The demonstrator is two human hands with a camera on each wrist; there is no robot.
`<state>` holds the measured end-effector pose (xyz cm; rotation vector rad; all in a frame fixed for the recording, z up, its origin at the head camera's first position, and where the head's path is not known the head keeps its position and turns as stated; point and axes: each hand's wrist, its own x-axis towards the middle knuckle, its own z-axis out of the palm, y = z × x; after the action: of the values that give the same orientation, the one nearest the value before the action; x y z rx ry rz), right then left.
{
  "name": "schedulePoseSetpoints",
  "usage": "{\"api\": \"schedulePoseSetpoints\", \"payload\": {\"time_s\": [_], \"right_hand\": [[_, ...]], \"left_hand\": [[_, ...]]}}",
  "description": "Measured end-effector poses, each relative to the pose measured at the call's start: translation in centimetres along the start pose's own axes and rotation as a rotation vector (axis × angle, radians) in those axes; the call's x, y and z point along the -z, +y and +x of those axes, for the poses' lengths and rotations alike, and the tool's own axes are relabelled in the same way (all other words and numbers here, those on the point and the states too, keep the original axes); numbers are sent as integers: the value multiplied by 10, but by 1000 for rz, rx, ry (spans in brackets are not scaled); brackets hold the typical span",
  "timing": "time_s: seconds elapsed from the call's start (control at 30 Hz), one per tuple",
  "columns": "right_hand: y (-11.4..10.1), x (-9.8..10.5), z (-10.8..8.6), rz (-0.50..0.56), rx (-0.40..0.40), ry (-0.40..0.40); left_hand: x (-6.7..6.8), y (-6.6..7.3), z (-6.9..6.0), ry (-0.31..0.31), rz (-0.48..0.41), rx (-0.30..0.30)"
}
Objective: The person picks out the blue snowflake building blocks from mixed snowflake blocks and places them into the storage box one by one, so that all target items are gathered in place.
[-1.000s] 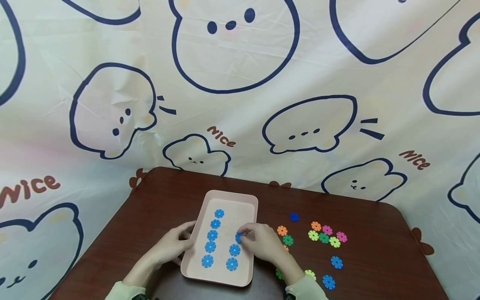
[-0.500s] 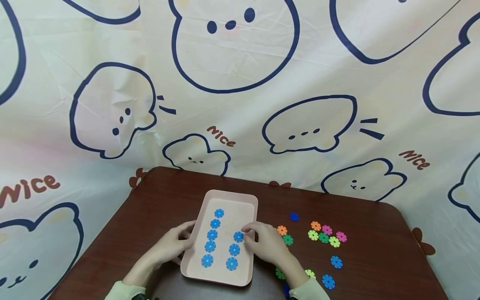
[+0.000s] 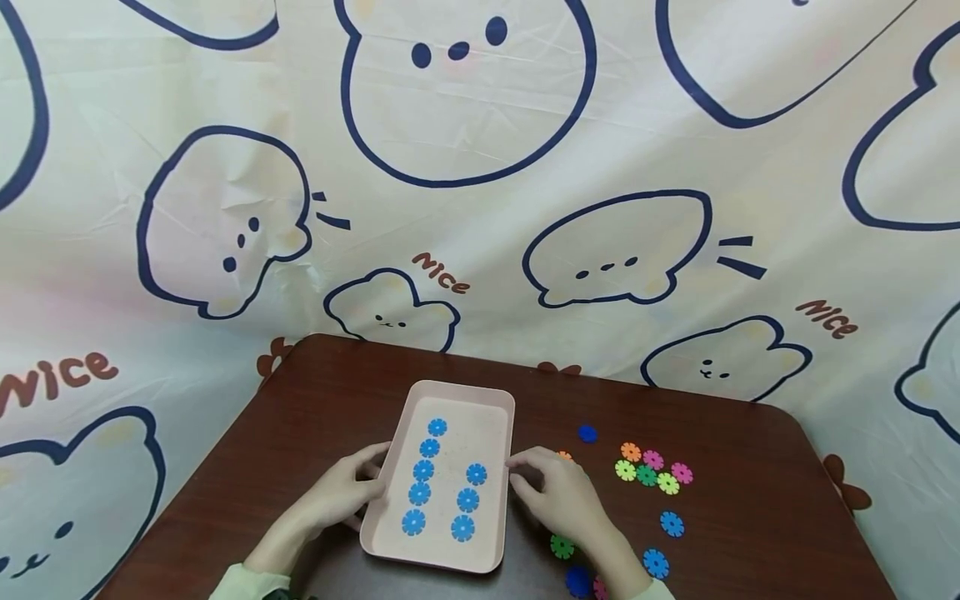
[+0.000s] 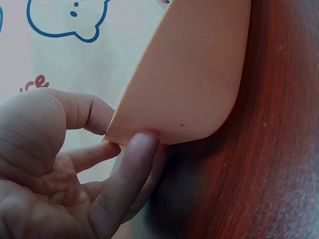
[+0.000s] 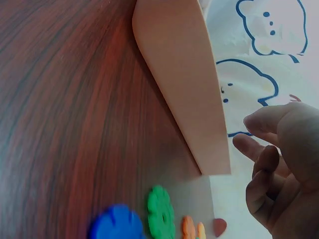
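Observation:
A pale pink tray lies on the table, holding light-blue notched plastic discs in two columns. The left column has several discs; the right column has three, nearer the front. My left hand grips the tray's left edge, and in the left wrist view its thumb presses against the tray's outer wall. Just off the tray's right edge is my right hand, fingers loosely bent and holding nothing. In the right wrist view, its fingers show beside the tray wall with a gap between.
Right of the tray on the dark wooden table lie loose discs: a coloured cluster with a green disc, light-blue discs, and a dark-blue disc. Some sit by or under the right forearm. A printed cloth hangs behind.
My right hand has let go of a blue disc at the top of the right column and drawn back rightward, off the tray. My left hand stays on the tray edge.

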<state>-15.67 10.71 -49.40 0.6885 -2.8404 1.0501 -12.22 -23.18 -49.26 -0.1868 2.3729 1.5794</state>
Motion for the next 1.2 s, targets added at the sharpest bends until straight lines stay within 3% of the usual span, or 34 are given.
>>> {"api": "schedulePoseSetpoints", "payload": {"time_s": [0.2,0.57,0.83,1.2], "right_hand": [[11,16,-12,-25,-57,35],[46,47,-42,20,-265,76],[71,64,-61,2,-414,72],[106,88,-83,-71,-510,1]], "left_hand": [[0,1,-1,5,2,5],[0,1,-1,0,-3,1],[0,1,0,-5,-9,4],[-1,1,-1,12,1,7]]}}
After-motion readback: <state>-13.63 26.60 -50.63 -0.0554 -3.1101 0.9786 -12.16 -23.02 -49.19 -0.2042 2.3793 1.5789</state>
